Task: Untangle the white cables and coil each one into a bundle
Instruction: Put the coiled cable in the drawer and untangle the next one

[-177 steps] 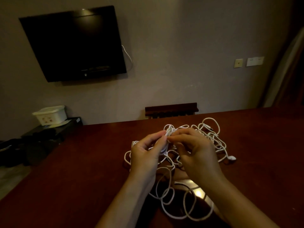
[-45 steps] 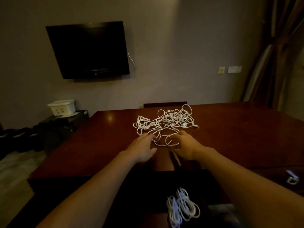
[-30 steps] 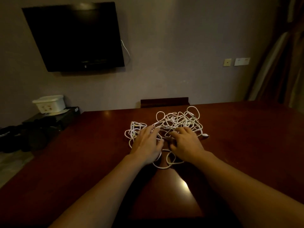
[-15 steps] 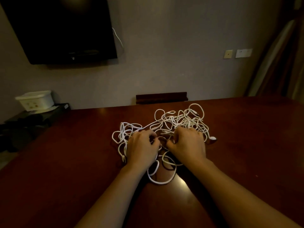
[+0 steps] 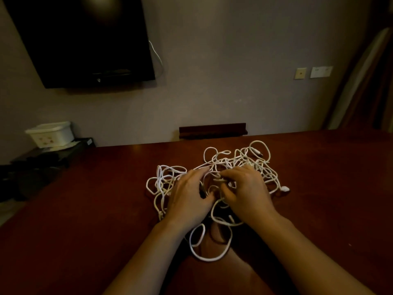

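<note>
a wide dark red table (image 5: 85,220) fills the lower part of the view, set against a grey wall with a black television (image 5: 85,39) mounted high on the left. behind the table's far edge the top of a dark chair back (image 5: 212,130) shows. off to the left a white box (image 5: 51,134) sits on a low black stand (image 5: 53,152).

the white cables (image 5: 251,165) lie in one loose tangled heap on the middle of the table, loops spreading left, right and toward the person, with a plug end (image 5: 284,189) lying at the right fringe.

both hands are down in the middle of the heap, close together and nearly touching. the left hand (image 5: 189,196) lies over the cables with its fingers stretched forward fairly straight, resting on the strands; whether the thumb hooks a strand cannot be told. the right hand (image 5: 246,192) has its fingers curled down into the tangle and seems to pinch a strand near the centre, though the dim light hides the exact hold.

as a judgement, the task is at an early stage for this heap: no cable in view is separated out, and no coiled bundle lies on the table. what is left is finding an end, drawing each cable free of the knot, and winding each into its own bundle.
</note>
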Tool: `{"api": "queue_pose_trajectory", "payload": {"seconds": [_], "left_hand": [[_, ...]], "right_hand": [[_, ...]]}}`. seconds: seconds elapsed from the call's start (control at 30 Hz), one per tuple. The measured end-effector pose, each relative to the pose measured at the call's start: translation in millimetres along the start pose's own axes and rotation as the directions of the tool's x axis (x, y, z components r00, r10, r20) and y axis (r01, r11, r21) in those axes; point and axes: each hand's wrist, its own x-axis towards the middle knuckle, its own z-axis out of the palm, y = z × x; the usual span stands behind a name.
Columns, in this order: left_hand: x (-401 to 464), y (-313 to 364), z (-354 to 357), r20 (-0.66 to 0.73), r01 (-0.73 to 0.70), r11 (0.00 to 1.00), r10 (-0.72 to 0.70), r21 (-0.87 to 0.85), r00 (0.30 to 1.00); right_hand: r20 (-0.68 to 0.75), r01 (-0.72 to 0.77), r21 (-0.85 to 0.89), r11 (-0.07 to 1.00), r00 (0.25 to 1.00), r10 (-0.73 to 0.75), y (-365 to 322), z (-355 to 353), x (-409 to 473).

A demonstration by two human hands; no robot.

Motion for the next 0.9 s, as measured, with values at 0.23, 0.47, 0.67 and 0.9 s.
{"api": "queue_pose_trajectory", "payload": {"seconds": [0.23, 0.47, 0.67, 0.9], "left_hand": [[3.2, -3.0, -1.4, -0.034, 0.007, 0.999, -0.006, 0.046, 0.999], [-0.1, 0.1, -2.5, 0.097, 0.138, 0.985, -0.148, 0.105, 0.984], [4.8, -1.1, -2.4, 0.031, 0.084, 0.994, -0.082, -0.072, 0.996], [3.8, 1.8, -1.4, -0.144, 0.094, 0.995, -0.086, 0.047, 0.986]], "right_hand": [[0.276, -0.106, 0.33, 0.938, 0.961, 0.011, -7.0, -3.9, 4.5], [0.402, -0.186, 0.085, 0.979, 0.905, 0.137, 0.8, -1.5, 20.7], [0.267, -0.048, 0.046, 0.998, 0.963, 0.034, -5.0, -8.5, 10.4], [0.25, 0.021, -0.009, 1.0, 0.968, -0.018, -12.0, 11.7, 45.6]]}}
